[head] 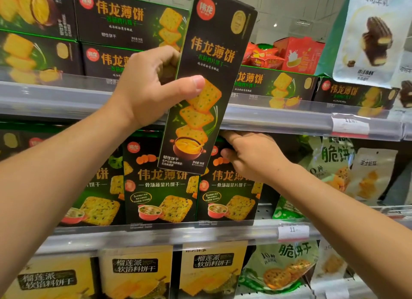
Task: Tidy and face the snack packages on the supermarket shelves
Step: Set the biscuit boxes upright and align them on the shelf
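On the left of the upper shelf [55, 97], dark cracker boxes [131, 22] lie flat in a stack of two, faces forward, so that stretch looks faced. In front of them the left hand [145, 93] grasps a tall cracker box [207, 82], thumb [191, 84] across its printed front and the other fingers curled behind its left edge. The box is lifted off the shelves and hangs upright with a slight tilt, its top leaning right, in front of a gap in the upper row, so I judge it not yet placed. It is a slim black carton with orange lettering, stacked green-flecked crackers and a bowl of soup; it looks undented. Below and to the right, the right hand [249, 156] reaches to the top of the vegetable cracker boxes [229, 196] on the middle shelf, fingers bent; what it grasps, if anything, I cannot tell. Further right, green cracker bags [334, 164] slump unevenly and appear left to straighten.
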Demonstrator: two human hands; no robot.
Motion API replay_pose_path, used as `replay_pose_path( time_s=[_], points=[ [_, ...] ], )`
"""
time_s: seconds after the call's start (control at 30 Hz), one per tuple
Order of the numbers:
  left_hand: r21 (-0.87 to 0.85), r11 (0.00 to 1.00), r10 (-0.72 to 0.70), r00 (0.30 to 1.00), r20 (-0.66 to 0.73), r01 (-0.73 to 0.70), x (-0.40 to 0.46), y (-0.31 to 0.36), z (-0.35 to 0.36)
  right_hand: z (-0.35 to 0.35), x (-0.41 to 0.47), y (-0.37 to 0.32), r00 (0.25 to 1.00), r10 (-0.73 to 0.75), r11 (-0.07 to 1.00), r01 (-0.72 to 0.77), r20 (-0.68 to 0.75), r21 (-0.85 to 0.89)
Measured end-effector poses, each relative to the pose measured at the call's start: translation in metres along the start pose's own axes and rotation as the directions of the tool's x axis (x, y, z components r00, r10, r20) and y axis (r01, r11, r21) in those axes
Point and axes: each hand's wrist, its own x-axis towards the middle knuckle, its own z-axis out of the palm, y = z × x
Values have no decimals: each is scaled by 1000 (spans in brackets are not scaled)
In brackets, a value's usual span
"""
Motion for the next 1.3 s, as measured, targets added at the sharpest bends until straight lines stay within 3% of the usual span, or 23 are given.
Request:
replay_pose_path(
  time_s=[0.2, 0.3, 0.33, 0.4, 0.43, 0.47, 0.6, 0.77, 0.87, 1.0, 1.1, 1.2, 1.3],
  points=[
    [2, 999, -36, 999, 2, 36, -2, 1, -1, -18, -8, -13, 999, -38, 993, 39, -11, 107],
    [4, 998, -68, 998, -9, 68, -2, 2, 0, -34, -20, -30, 1000, -20, 907, 23, -12, 421],
    [-3, 997, -81, 997, -8, 81, -1, 3, 0, -42, -23, -35, 999, 41, 793, -36, 5, 608],
    [-10, 994, -107, 994, 4, 107, 1, 7, 0, -58, -25, -45, 980, 158, 408, -175, 120, 896],
    [-11, 993, -116, 993, 8, 116, 2, 8, -1, -65, -24, -47, 967, 192, 271, -216, 167, 938],
    [-20, 992, -121, 993, 11, 121, 3, 11, -1, -72, -21, -49, 957, 218, 228, -240, 191, 943],
    [-61, 991, -112, 992, 55, 115, 6, 21, 10, -94, -7, -51, 941, 314, 279, -217, 125, 935],
    [-63, 997, -41, 998, 42, 44, 17, 24, 16, -126, 1, -29, 926, 373, 196, -138, 56, 971],
    [0, 1000, -23, 998, 57, 23, 18, 10, 11, -163, 12, -1, 927, 375, 320, -123, -6, 939],
    [425, 902, 34, 995, 94, -71, 10, 0, 20, -207, 42, 38, 927, 372, 624, -217, -41, 751],
    [462, 881, 47, 992, 121, -98, 9, 0, 21, -226, 62, 53, 946, 324, 762, -261, 0, 592],
    [459, 880, 63, 988, 143, -123, 7, -2, 19, -231, 82, 64, 949, 309, 892, -312, 62, 327],
    [429, 896, 51, 987, 153, -113, 7, -3, 19, -221, 99, 69, 945, 303, 943, -316, 122, 108]
  ],
)
